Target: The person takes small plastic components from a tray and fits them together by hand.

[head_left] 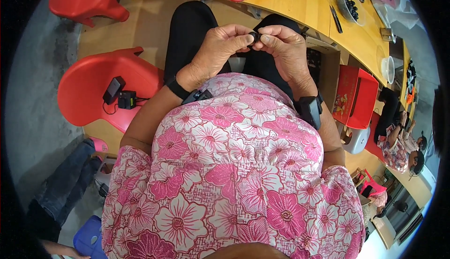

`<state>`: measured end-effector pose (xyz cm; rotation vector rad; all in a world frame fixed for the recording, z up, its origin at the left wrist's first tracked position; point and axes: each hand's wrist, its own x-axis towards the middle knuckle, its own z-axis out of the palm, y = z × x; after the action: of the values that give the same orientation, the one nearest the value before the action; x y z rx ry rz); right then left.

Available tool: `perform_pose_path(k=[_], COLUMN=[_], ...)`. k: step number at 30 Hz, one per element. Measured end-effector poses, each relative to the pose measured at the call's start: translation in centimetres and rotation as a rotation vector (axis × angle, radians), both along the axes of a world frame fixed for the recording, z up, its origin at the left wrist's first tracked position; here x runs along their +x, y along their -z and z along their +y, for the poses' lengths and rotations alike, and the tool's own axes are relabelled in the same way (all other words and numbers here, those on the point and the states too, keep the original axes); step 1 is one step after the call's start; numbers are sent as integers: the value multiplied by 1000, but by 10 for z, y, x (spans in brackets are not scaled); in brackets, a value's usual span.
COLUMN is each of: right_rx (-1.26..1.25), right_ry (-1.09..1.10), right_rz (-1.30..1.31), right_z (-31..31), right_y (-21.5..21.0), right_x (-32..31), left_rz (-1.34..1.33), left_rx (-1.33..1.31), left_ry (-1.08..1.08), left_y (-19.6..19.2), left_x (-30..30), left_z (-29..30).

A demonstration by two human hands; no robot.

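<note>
While my left hand (216,48) and right hand (286,48) pinch the small black rounded plastic part (253,36) between closed fingertips, I judge steady, even pressure best.

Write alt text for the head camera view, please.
Seen from above, a person's left hand and right hand pinch a small black part together over their lap. A yellow table lies ahead, a red chair to the left.

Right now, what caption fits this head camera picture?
Both hands, left hand and right hand, pinch a small black part above the lap.
</note>
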<state>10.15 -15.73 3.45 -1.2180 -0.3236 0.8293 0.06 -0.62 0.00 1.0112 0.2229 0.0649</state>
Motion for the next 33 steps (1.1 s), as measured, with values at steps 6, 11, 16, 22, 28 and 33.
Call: perform_pose_path(k=[6,11,16,22,28,33], right_rx=[-37,-92,-7,-61,-92,2], right_ry=[-44,-90,0,-73,-105,-147], right_rz=[-113,-285,-358,-342,-108,95], right_z=[0,-1,2,1,0,1], right_y=[0,-2,7,7,9,11], right_x=[5,7,-2,5,11,13], left_rz=[7,5,17,29,17,26], left_rx=[-43,-88,-194,-117,-120,-105], left_ry=[22,52,26,10,-6,-31], left_y=[-2,-1,3,6,10,5], left_x=[-1,0,1,-3,-2,-4], left_z=[3,3,-2,1,-1,-2])
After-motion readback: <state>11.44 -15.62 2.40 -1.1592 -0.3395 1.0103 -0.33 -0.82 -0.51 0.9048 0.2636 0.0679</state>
